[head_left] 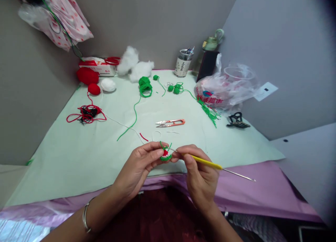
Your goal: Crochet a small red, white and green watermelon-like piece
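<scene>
Crochet piece [165,157] in red, white and green sits above the near edge of the bench [78,158], its nine o'clock side pinched between the left hand's [140,161] thumb and fingers, likely to leave the opposite side free for the hook [207,162]. The right hand's [202,175] fingers pinch the yellow handle pen-fashion, aiming its tip at the piece's two o'clock; snips [170,123] lie at twelve o'clock beyond, presumably for easy reach.
</scene>
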### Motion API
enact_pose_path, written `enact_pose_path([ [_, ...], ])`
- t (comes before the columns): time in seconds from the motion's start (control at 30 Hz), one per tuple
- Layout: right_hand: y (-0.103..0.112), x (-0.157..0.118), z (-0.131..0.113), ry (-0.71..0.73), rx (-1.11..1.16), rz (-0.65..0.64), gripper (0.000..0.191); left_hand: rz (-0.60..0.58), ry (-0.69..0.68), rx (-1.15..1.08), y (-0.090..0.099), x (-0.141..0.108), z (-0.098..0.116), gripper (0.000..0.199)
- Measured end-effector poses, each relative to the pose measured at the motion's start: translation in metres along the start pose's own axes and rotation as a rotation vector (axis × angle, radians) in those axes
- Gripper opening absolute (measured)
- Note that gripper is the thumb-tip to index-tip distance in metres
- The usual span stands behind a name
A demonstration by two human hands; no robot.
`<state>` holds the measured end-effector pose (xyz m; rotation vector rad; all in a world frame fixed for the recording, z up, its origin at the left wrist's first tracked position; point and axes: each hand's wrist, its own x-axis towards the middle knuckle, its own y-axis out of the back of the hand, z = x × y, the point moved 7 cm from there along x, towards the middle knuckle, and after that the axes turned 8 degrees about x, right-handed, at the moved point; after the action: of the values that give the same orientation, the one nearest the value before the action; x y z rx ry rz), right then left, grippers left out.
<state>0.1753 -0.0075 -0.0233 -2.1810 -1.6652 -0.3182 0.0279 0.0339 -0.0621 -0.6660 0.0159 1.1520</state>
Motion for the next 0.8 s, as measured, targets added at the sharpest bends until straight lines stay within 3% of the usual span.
enact_pose_path([
  [0.5, -0.006, 0.001, 0.002, -0.048, 0.1, -0.072, 0.014, 0.049, -0.049, 0.065, 0.004, 0.002, 0.009, 0.03],
  [0.63, -0.005, 0.0, -0.004, 0.06, -0.042, -0.083, 0.021, 0.039, -0.05, 0.093, 0.003, 0.002, 0.009, 0.03],
  [0.8, -0.003, -0.004, -0.01, 0.192, -0.198, -0.003, 0.031, 0.029, -0.028, 0.071, 0.001, 0.002, 0.008, 0.03],
])
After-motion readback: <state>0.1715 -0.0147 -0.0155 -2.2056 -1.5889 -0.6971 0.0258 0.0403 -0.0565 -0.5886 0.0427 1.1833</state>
